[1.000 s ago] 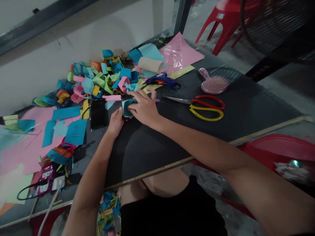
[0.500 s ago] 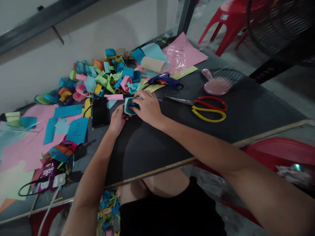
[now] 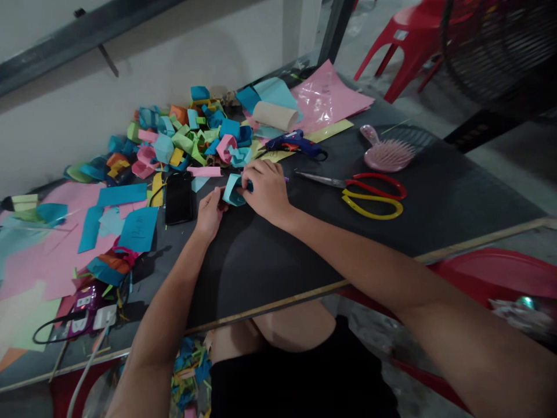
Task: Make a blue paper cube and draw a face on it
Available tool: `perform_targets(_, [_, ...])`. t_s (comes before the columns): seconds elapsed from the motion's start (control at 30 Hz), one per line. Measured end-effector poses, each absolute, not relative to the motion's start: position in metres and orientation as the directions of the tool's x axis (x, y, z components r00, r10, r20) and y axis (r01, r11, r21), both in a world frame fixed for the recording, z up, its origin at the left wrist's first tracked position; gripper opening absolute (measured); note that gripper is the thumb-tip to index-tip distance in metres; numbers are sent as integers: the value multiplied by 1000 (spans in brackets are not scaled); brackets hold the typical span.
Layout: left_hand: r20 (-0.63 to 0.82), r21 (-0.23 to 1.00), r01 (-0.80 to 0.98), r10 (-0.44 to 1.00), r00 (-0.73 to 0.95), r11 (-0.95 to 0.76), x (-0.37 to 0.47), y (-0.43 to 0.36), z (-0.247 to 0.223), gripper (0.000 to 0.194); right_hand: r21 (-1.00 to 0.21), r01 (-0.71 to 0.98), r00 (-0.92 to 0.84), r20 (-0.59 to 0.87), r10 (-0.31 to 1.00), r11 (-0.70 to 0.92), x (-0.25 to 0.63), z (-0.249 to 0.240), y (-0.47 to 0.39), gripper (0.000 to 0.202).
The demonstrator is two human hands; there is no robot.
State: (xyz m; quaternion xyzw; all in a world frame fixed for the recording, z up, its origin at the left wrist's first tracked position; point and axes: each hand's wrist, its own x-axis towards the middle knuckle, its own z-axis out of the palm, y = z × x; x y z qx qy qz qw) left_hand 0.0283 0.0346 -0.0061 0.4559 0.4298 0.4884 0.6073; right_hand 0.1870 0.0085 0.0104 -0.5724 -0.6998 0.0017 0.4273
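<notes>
Paper piece: the light-blue folded paper (image 3: pixel 230 190) was held between both hands, above the dark worktop (image 3: pixel 261 261).
Left hand: this hand (image 3: pixel 210 213) was nearly closed, thumb and fingers pinching the paper's left edge.
Right hand: the other hand (image 3: pixel 266 190) was curled round the right side – fingers bent, gripping it.
Beside the left: a black phone (image 3: pixel 178 198).
Behind: a heap of coloured folded pieces (image 3: pixel 164 148) and a blue glue gun (image 3: pixel 295 143).
Off to the right: scissors (image 3: pixel 347 184) – their blades parted little, if at all – and a pink hairbrush (image 3: pixel 389 154).
</notes>
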Motion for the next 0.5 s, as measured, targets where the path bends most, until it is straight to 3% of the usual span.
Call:
perform_targets(0.1, [-66, 975, -202, 988, 142, 95, 27, 35, -8, 26, -510, 794, 40, 588, 808, 332, 188, 11, 9, 2])
perform_targets(0.27, [-12, 980, -196, 991, 134, 38, 26, 33, -11, 24, -524, 780, 37, 584, 811, 342, 190, 11, 9, 19])
perform_targets(0.5, [117, 989, -103, 988, 98, -106, 25, 32, -15, 26, -501, 791, 15, 590, 807, 351, 188, 10, 7, 20])
